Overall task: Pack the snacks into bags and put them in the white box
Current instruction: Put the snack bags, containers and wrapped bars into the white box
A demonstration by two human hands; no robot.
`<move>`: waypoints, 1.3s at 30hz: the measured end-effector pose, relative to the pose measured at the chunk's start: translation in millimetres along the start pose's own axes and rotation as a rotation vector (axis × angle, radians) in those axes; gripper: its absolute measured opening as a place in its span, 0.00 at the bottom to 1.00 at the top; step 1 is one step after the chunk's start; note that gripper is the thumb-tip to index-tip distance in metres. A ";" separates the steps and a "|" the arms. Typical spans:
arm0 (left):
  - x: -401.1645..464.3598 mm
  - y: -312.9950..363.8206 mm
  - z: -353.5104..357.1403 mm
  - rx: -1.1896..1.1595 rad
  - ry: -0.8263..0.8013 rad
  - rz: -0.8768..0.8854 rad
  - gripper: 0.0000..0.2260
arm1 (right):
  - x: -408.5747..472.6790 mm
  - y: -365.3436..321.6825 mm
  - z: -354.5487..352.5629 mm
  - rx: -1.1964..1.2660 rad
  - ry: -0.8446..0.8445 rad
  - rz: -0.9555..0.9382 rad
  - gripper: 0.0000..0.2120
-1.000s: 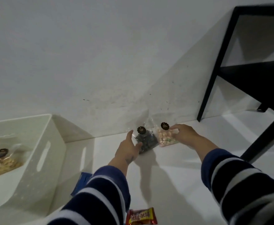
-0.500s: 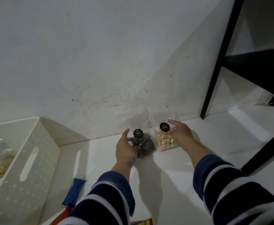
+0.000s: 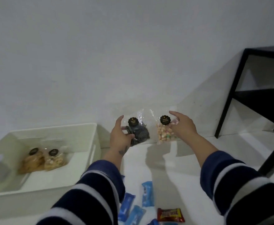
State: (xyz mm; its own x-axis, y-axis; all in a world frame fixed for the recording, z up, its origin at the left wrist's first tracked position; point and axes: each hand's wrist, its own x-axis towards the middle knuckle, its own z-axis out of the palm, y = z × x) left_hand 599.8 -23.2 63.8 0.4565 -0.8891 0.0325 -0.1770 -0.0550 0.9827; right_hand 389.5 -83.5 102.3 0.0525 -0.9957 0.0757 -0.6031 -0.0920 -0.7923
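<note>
Left hand (image 3: 119, 137) grips dark snack bag (image 3: 139, 133), right hand (image 3: 183, 126) holds pastel snack bag (image 3: 164, 133), both at counter's back edge; two filled bags (image 3: 44, 159) already in white box (image 3: 56, 132); loose wrapped snacks (image 3: 146, 196) unpacked at front edge

Head view. At centre frame the left hand (image 3: 119, 138) grips a clear bag of dark spiral snacks (image 3: 139, 134), thumb curled across its front. Just to the right, the right hand (image 3: 182, 126) holds a clear bag of pale mixed biscuits (image 3: 163, 134) from its right side. Each bag carries a round black label near its top. At lower left stands the white box (image 3: 91, 140), containing two sealed bags of tan snacks (image 3: 44, 159) side by side. Along the bottom edge lie blue wrapped bars (image 3: 146, 194) and a red wrapped sweet (image 3: 171, 215) on the white surface (image 3: 173, 176). A black metal frame (image 3: 230, 95) occupies the right side. Both sleeves are dark with white stripes.
</note>
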 end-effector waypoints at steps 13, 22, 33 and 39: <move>0.7 -10.9 -260.8 0.186 0.086 -0.018 0.38 | -92.2 -196.2 163.1 -0.015 -0.029 -0.161 0.28; 35.4 -87.6 -303.0 0.435 -0.033 -0.193 0.39 | -101.1 -205.8 288.6 -0.436 -0.109 -0.096 0.21; 104.8 -149.9 -276.8 0.470 -0.087 -0.213 0.36 | -54.1 -153.6 360.0 -0.334 -0.264 0.161 0.31; 105.0 -141.9 -277.2 0.554 -0.167 -0.261 0.38 | -50.5 -155.7 355.5 -0.291 -0.314 0.222 0.30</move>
State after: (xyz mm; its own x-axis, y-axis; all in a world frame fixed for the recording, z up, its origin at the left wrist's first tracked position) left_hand 914.5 17.2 -21.6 0.4115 -0.8710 -0.2683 -0.5238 -0.4669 0.7125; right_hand 763.7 -20.3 6.5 0.1084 -0.9484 -0.2980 -0.8225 0.0828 -0.5627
